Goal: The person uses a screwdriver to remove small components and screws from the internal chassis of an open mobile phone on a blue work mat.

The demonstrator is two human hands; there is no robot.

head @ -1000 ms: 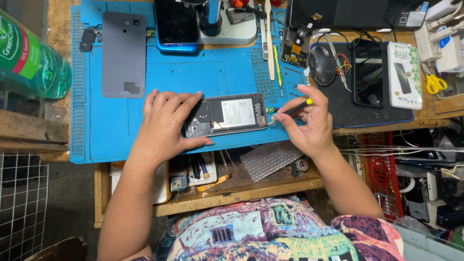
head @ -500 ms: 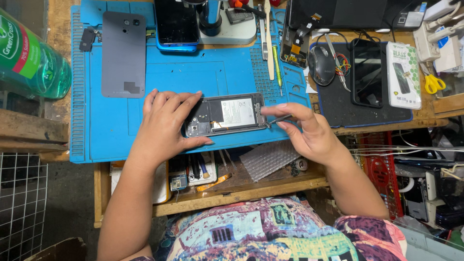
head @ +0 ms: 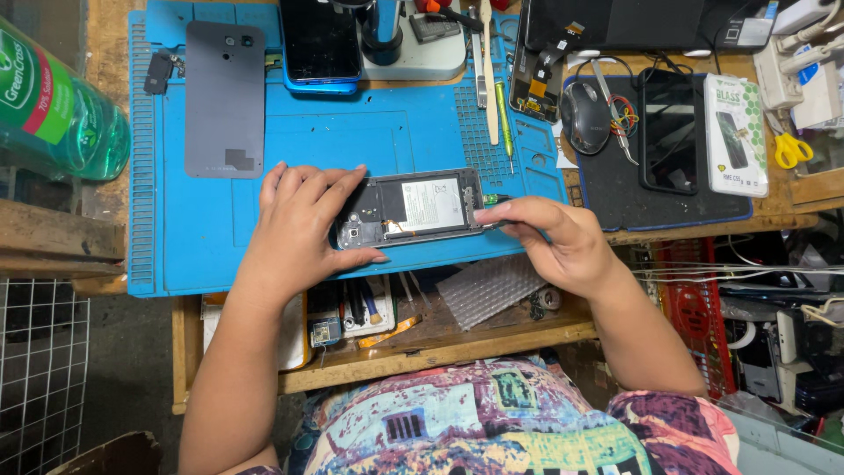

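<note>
Right hand (head: 563,242) lowered beside opened phone (head: 411,208).

A black rectangular smartphone with its back cover removed (head: 411,208) lies flat and lengthwise across the blue rubber work mat (head: 220,237). Its white-labelled battery and dark inner parts face up.

Single head view: looks steeply down from above onto worktop (head: 220,255), close range, lap at bottom edge.
</note>
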